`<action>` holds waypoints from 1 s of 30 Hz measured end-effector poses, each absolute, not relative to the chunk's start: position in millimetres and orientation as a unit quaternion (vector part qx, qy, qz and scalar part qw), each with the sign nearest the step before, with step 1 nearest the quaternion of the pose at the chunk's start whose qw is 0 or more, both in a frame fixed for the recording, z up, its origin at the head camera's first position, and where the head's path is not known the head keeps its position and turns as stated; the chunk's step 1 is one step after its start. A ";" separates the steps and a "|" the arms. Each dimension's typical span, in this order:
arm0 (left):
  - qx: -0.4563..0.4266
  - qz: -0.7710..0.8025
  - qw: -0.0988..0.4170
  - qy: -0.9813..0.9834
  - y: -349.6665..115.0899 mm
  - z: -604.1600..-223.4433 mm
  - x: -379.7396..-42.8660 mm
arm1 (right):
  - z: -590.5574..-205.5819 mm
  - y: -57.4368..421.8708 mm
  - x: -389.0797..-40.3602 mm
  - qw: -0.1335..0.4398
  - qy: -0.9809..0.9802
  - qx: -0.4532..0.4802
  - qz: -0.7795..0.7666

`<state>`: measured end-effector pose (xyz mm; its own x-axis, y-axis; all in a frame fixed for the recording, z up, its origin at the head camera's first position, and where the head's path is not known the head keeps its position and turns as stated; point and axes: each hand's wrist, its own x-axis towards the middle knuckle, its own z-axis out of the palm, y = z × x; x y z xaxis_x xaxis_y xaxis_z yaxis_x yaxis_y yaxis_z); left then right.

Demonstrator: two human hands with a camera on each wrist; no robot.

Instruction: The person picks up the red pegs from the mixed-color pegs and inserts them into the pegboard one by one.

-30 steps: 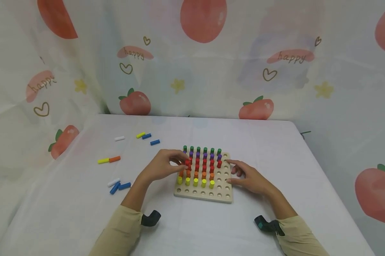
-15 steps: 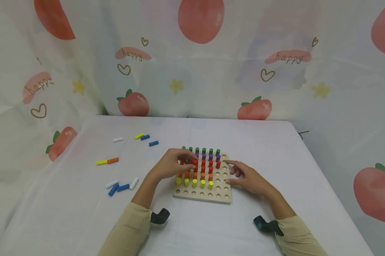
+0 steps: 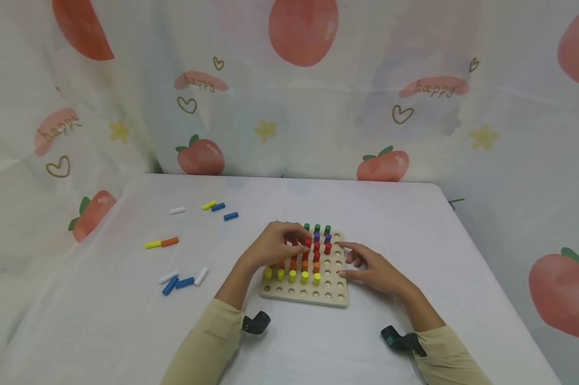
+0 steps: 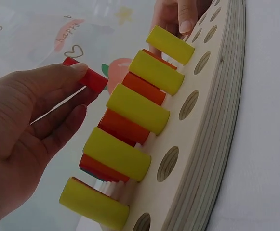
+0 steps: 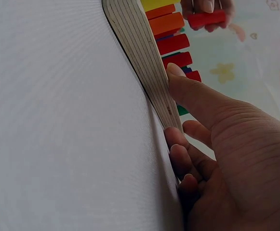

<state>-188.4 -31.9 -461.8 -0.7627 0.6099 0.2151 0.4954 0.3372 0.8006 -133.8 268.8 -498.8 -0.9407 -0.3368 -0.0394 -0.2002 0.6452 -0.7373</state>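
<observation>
A square wooden pegboard (image 3: 304, 295) lies on the table with rows of green, purple, red, orange and yellow pegs (image 3: 292, 276) standing in it. My left hand (image 3: 274, 247) is over the board's middle and pinches a red peg (image 4: 95, 81) between thumb and fingers. That peg is raised above the rows, tilted in the left wrist view. My right hand (image 3: 373, 269) rests at the board's right side, thumb (image 5: 176, 71) on the edge and index finger spread away from it. Holes along the right columns and front row hold no pegs. My left hand hides some back-left pegs.
Loose pegs lie on the white table left of the board: a white one (image 3: 177, 210), a blue one (image 3: 230, 216), a yellow one (image 3: 152, 244) end to end with an orange one (image 3: 169, 241), and several white and blue ones nearer. A printed cloth (image 3: 313, 123) hangs behind.
My left hand has moved to the right across the board, carrying the red peg from the left columns toward the fourth column. The right hand has stayed at the board's edge.
</observation>
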 end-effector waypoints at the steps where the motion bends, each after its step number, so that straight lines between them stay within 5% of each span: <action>1: 0.341 0.465 0.061 0.815 -29.9 -462.0 -188.6 | -498.7 268.9 -133.8 0.086 0.903 -0.151 -0.394; 30: 0.375 0.483 0.094 0.786 14.4 -471.6 -186.3 | -502.2 271.4 -134.6 0.073 0.902 -0.169 -0.391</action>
